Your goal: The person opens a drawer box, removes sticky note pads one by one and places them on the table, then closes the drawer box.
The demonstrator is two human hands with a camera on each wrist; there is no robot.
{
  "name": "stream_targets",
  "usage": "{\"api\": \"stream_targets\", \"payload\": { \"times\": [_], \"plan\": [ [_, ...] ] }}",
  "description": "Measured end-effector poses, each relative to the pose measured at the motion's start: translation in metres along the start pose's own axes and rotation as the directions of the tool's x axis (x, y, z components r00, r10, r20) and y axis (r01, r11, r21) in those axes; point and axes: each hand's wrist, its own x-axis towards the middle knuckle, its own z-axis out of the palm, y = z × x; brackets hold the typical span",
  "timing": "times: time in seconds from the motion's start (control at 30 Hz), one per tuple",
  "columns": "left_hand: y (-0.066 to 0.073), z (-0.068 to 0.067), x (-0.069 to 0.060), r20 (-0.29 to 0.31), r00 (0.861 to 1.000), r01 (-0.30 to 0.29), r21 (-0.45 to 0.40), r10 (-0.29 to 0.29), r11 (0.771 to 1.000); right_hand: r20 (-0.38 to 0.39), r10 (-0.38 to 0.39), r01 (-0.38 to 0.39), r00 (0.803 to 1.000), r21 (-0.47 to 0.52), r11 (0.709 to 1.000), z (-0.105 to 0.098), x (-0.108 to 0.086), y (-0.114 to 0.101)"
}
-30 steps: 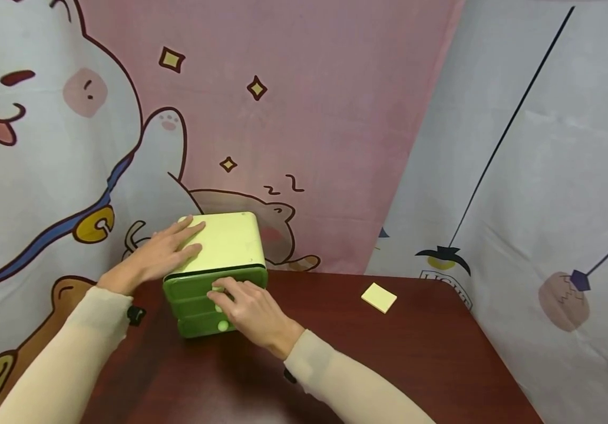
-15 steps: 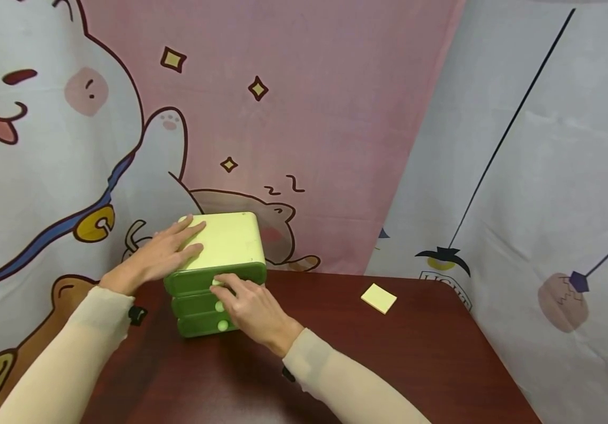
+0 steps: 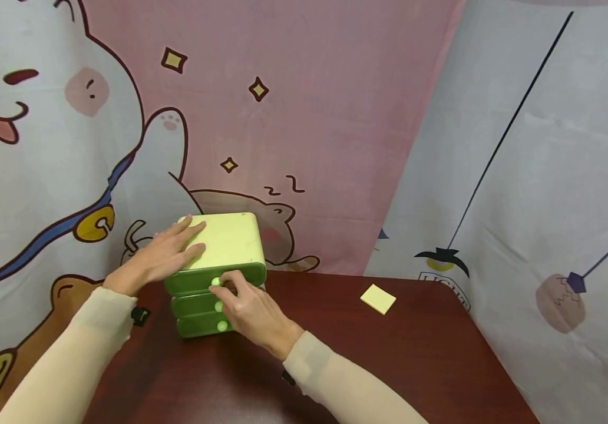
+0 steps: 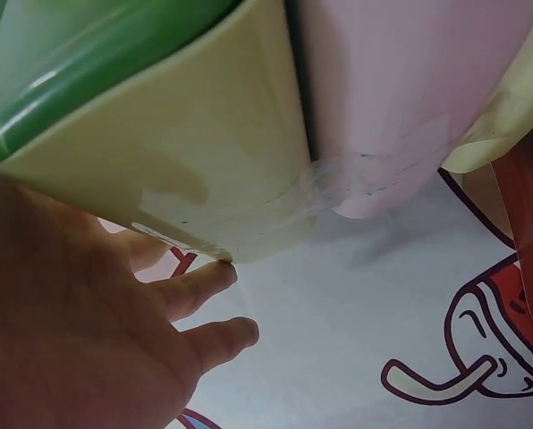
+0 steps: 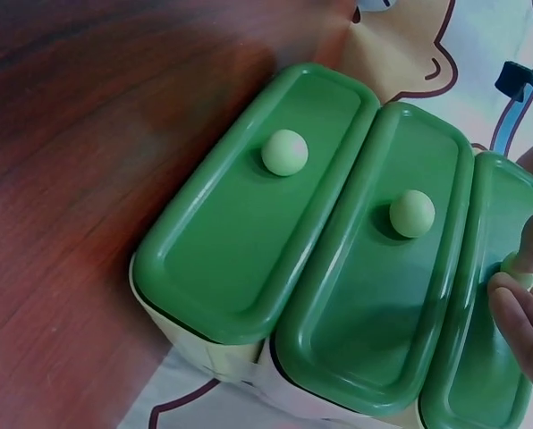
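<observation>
A small cabinet with a pale yellow top [image 3: 230, 235] and three stacked green drawers stands at the table's back left. My left hand [image 3: 163, 254] rests on the left of that top with fingers spread; in the left wrist view the hand [image 4: 88, 313] lies against the cabinet's yellow shell [image 4: 222, 143]. At the top drawer [image 3: 191, 284], thumb and fingers of my right hand [image 3: 258, 312] pinch its round pale knob [image 3: 216, 282]. In the right wrist view, the middle drawer's knob [image 5: 412, 214] and bottom drawer's knob [image 5: 285, 153] are untouched. All three drawers look closed.
A pale yellow sticky-note pad [image 3: 378, 299] lies on the dark red table [image 3: 415, 353], right of the cabinet. Behind the table hangs a printed pink and white cloth [image 3: 325, 118]. A wall of similar cloth stands to the right.
A dark gap showed earlier between the top drawer's front and the yellow top; it is gone, the drawer having moved back in. My left hand has barely moved.
</observation>
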Motion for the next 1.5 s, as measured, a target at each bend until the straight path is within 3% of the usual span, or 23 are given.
{"api": "stream_targets", "payload": {
  "times": [0.23, 0.63, 1.1, 1.5],
  "plan": [
    [0.000, 0.001, 0.000, -0.007, 1.000, -0.006, 0.003, 0.006, 1.000, 0.039, 0.025, -0.026, 0.999, 0.046, 0.999, 0.001, -0.005, 0.000],
    [0.000, 0.001, 0.000, -0.013, 1.000, -0.007, 0.002, 0.007, 1.000, 0.045, 0.043, -0.044, 0.998, 0.010, 0.999, 0.010, -0.018, -0.001],
    [-0.001, 0.003, -0.001, -0.017, 1.000, -0.015, 0.006, 0.015, 1.000, 0.187, 0.138, -0.152, 0.973, 0.067, 0.986, 0.027, -0.026, -0.002],
    [0.000, 0.001, 0.000, -0.005, 1.000, -0.011, -0.002, 0.011, 1.000, 0.168, 0.138, -0.155, 0.976, 0.092, 0.984, 0.036, -0.024, 0.003]
  ]
}}
